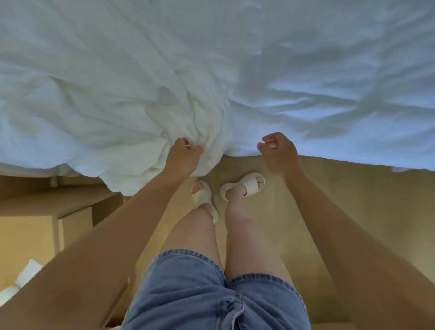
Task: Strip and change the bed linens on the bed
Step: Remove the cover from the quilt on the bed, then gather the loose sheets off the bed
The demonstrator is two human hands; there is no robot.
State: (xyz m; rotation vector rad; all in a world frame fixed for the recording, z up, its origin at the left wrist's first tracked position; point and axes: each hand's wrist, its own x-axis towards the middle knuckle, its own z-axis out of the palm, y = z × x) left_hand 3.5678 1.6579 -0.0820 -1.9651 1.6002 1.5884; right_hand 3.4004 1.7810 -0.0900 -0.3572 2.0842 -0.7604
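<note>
The upper half of the frame is filled by the bed [350, 115]. A thick, crumpled mass of white linen [109, 102] is bunched at left-centre and hangs over the bed's near edge toward the floor [359, 201]. A gathered fold of this bunch is gripped by the left hand [184, 154], just left of centre, with its fingers [191, 146] curled into the cloth. The right hand [278, 152] is held just right of centre at the bed's edge with its fingers curled tight. Whether a hem is pinched there or nothing is held cannot be told.

The white linen is judged to be soft and limp, light in any one fold but bulky as a whole. No shape will be kept when it is lifted; it can be expected to sag and trail. A small pinch would probably draw out only a tail of cloth, so the linen is better taken in full handfuls at a hem or corner, with both hands set apart. Care is called for near the slippers [250, 187], below centre, where trailing cloth could be trodden on.
</note>
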